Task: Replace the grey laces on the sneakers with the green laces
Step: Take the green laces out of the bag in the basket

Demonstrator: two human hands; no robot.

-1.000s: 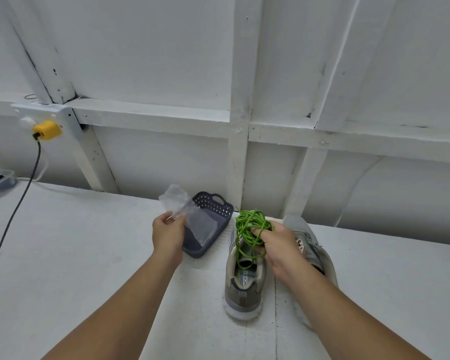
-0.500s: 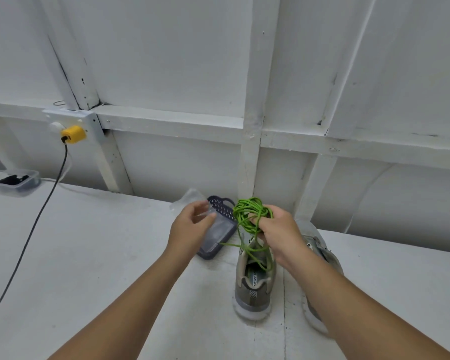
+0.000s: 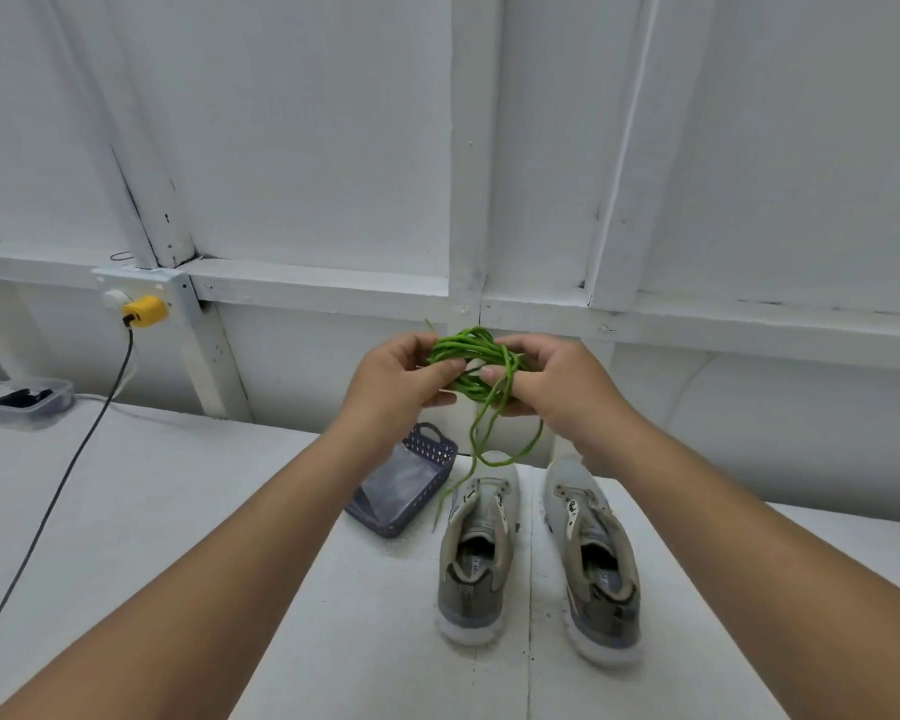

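White surface (image 3: pixel 188 511) backed by white panelled wall | green laces (image 3: pixel 471 363) bundled at frame centre, clamped in left hand (image 3: pixel 401 379) and right hand (image 3: pixel 552 384) grip above sneakers (image 3: pixel 476 553) | risk: knots tightened if strands are pulled apart hastily

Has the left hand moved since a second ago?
Yes. The left hand has gone from over the purple basket up and right to the green laces, which it now pinches.

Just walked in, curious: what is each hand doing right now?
Left hand: fingers pinching the green laces.
Right hand: fingers curled round the same laces.
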